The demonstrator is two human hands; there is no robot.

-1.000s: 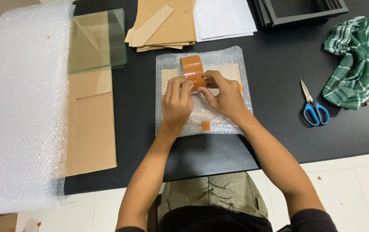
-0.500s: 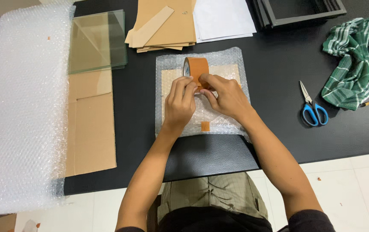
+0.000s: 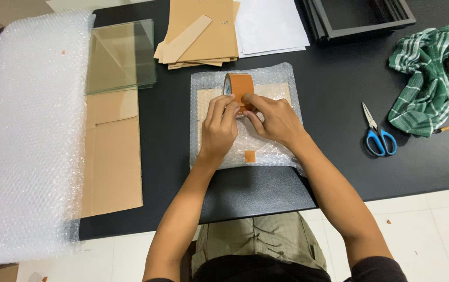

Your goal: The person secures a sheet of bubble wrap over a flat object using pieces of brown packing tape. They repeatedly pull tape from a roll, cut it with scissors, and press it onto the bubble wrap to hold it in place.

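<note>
A flat item wrapped in bubble wrap (image 3: pixel 276 78) lies on the black table (image 3: pixel 339 94) in front of me. A roll of brown packing tape (image 3: pixel 239 86) stands on edge on its upper part. My left hand (image 3: pixel 218 128) and my right hand (image 3: pixel 271 119) meet at the roll's near side, fingertips pinching at the tape. A small piece of brown tape (image 3: pixel 249 155) is stuck near the package's lower edge.
A large bubble wrap sheet (image 3: pixel 23 136) covers the left. Glass panes (image 3: pixel 121 55) and flat cardboard (image 3: pixel 112 156) lie beside it. Cardboard pieces (image 3: pixel 201 31), white paper (image 3: pixel 269 23) and black frames (image 3: pixel 360 15) sit at the back. Blue scissors (image 3: pixel 377 134) and a green checked cloth (image 3: pixel 430 73) lie right.
The tape roll has turned from lying tilted to standing on edge, and both hands have shifted slightly up the package with it.
</note>
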